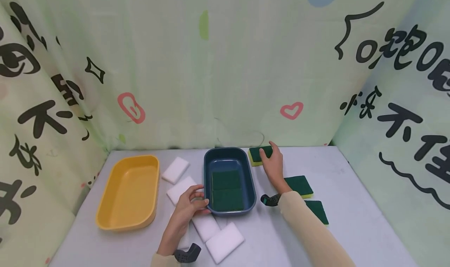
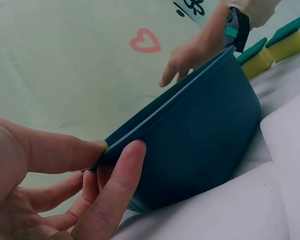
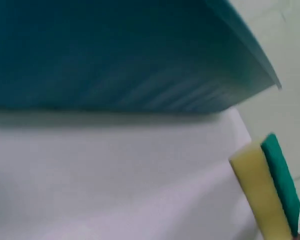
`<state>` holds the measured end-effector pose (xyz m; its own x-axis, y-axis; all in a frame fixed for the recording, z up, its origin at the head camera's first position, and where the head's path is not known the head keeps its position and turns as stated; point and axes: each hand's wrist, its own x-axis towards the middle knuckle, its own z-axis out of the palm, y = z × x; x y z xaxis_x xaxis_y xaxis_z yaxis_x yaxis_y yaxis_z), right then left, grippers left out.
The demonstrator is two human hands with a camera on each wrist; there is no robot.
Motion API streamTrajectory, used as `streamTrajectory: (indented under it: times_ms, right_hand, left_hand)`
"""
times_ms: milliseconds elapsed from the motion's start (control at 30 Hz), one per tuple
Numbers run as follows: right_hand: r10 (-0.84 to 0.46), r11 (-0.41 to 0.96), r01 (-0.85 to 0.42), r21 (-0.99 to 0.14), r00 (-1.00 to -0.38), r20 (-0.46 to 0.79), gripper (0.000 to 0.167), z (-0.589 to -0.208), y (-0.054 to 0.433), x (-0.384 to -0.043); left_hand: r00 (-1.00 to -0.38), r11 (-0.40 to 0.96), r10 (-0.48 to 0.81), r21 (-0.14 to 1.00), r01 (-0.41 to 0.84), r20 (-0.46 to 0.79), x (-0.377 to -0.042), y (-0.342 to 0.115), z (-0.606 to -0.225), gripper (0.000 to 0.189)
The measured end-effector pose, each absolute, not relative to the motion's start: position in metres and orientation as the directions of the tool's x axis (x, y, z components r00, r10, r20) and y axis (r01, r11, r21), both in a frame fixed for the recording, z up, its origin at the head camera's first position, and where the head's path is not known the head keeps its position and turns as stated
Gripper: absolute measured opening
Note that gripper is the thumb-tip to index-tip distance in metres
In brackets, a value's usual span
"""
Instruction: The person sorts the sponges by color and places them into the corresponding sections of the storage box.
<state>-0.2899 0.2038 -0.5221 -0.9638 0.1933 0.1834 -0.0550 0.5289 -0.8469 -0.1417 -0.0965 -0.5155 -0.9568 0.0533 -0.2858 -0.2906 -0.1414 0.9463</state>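
A dark blue tray [image 1: 250, 196] stands at mid-table with two green-topped sponges [image 1: 226, 200] lying inside it. My left hand [image 1: 188, 208] pinches the tray's near left rim; in the left wrist view the thumb is inside and a finger outside. At the back edge of the table, right of the tray, lies a green-and-yellow scouring sponge [image 1: 256, 156]. My right hand [image 1: 273, 165] is over its right part, thumb and index finger spread. In the right wrist view the sponge [image 3: 260, 187] shows its yellow side, with fingertips right at its green pad.
Two more scouring sponges [image 1: 299, 185] lie behind and beside the right forearm. Several white sponge blocks [image 1: 225, 242] are scattered left of the blue tray and in front of it. A yellow tray [image 1: 128, 194] stands at the left. Printed curtains [image 1: 242, 83] hang around the table.
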Motion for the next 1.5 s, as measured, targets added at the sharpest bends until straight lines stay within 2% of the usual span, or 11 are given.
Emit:
streamTrajectory:
  times_ms: [333, 533, 767, 1233, 1500]
  right_hand:
    - [0.219, 0.567, 0.119, -0.815, -0.976, 0.01, 0.083, -0.524, 0.215, -0.3]
    - [0.207, 0.651, 0.171, -0.74, -0.977, -0.044, 0.089, -0.519, 0.213, -0.3]
    - [0.186, 0.703, 0.194, -0.684, -0.979, -0.087, 0.087, -0.517, 0.211, -0.303]
    - [0.202, 0.667, 0.149, -0.73, -0.979, -0.015, 0.084, -0.516, 0.205, -0.306]
    - [0.245, 0.62, 0.184, -0.763, -0.969, -0.035, 0.072, -0.514, 0.209, -0.307]
  left_hand:
    - [-0.957, -0.147, 0.061, 0.945, -0.291, -0.285, -0.143, -0.097, -0.514, 0.06]
    - [-0.954, -0.144, 0.063, 0.943, -0.3, -0.294, -0.142, -0.096, -0.515, 0.061]
    - [-0.953, -0.141, 0.066, 0.943, -0.302, -0.295, -0.141, -0.097, -0.516, 0.061]
    - [-0.956, -0.146, 0.072, 0.946, -0.291, -0.283, -0.143, -0.099, -0.516, 0.06]
    - [-0.955, -0.154, 0.078, 0.943, -0.296, -0.287, -0.144, -0.098, -0.516, 0.061]
